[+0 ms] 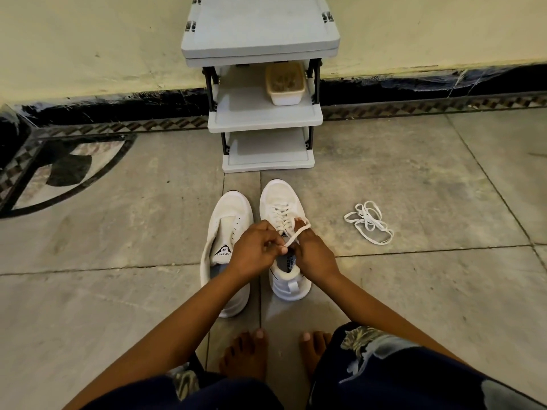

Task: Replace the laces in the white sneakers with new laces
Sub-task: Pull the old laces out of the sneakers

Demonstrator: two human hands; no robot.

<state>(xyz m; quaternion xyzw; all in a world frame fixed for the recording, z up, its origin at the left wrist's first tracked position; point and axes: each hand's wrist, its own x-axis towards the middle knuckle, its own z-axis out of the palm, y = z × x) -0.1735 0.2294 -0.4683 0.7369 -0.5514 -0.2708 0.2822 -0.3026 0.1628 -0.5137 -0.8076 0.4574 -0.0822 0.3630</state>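
The unlaced sneaker (228,220), its tongue reading "SPEED", stands just beside the laced sneaker (281,199). Over the latter, the left hand (256,251) pinches a white lace (296,235). The right hand (315,257) hooks its loop on curled fingers. Loose laces (370,223) lie to the right, and a grey rack (266,113) stands behind.

- The light is dim, warm and indoor; the cream plastered wall (88,39) along the top of the frame takes a yellowish cast.
- The grey stone floor tiles (414,173) are lit softly and evenly, and shadows on them are faint and diffuse.
- The pair of white fabric sneakers (281,196) at centre is the brightest patch, its toes slightly washed out.
- Wide-angle bending shows where the black skirting band (118,106) sags toward the left edge.
- My left hand (257,250) and right hand (315,257), both pinching a flat white shoelace (296,235), look a little soft-edged.
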